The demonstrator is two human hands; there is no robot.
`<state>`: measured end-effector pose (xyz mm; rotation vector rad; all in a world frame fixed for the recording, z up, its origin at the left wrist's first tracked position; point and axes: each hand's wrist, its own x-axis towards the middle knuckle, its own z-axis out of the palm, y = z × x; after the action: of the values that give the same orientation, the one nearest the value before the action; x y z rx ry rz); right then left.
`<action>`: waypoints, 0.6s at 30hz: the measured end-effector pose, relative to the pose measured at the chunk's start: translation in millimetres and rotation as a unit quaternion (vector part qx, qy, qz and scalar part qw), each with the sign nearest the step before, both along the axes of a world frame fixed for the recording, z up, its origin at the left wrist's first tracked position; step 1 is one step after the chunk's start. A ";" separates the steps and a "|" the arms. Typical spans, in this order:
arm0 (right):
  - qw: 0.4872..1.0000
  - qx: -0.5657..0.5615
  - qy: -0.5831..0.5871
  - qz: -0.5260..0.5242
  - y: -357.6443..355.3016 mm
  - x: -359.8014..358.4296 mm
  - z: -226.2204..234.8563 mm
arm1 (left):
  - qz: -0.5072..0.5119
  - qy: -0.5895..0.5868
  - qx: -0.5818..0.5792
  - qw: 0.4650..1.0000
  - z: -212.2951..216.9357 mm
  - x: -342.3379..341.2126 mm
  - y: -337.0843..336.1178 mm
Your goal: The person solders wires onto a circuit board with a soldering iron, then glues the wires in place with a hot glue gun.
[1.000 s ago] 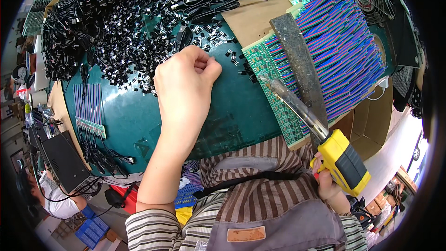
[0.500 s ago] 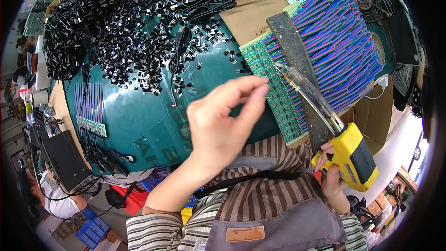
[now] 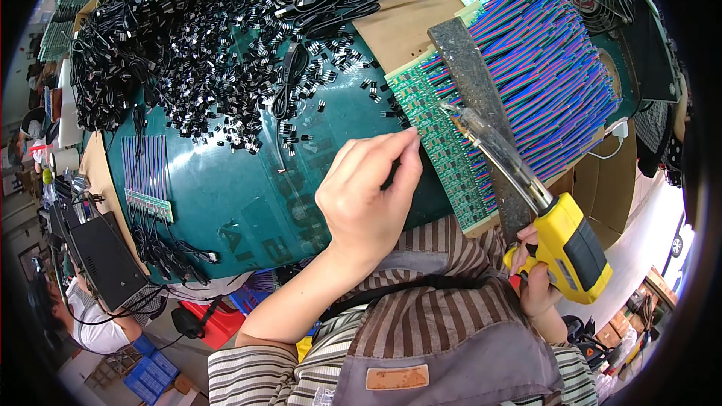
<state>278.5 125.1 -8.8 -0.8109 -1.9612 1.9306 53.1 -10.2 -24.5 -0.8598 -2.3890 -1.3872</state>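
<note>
Green bench (image 3: 226,188) strewn with black parts (image 3: 218,83). Left hand (image 3: 368,195) pinches something tiny (too small to tell) beside the board (image 3: 440,146); right hand (image 3: 538,282) grips the yellow iron (image 3: 571,248). Most wires (image 3: 541,68) look attached already

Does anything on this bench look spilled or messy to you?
Yes: small black parts lie scattered loose across the green table, beside a tangled heap of black cables. The circuit boards and coloured wires sit in neat rows.
</note>
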 end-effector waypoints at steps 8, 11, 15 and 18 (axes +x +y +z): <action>0.998 0.050 -0.026 0.024 0.5 -4.6 6.8 | -0.010 -0.250 -0.010 0.968 17.1 1.8 -8.7; 0.999 0.043 -0.025 0.015 -1.1 -3.6 7.7 | -0.012 -0.296 -0.008 0.955 16.3 3.2 -9.8; 0.995 0.076 -0.050 0.033 2.9 -1.9 5.6 | -0.022 -0.480 0.113 0.870 15.1 -4.4 -6.0; 0.993 0.087 -0.059 0.056 12.3 4.2 5.8 | -0.034 -0.511 0.094 0.854 11.7 -16.7 -6.0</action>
<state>282.7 137.4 -2.9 -0.7996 -2.2543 1.7746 36.3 -16.2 -12.8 -0.0966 -2.7886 -2.5115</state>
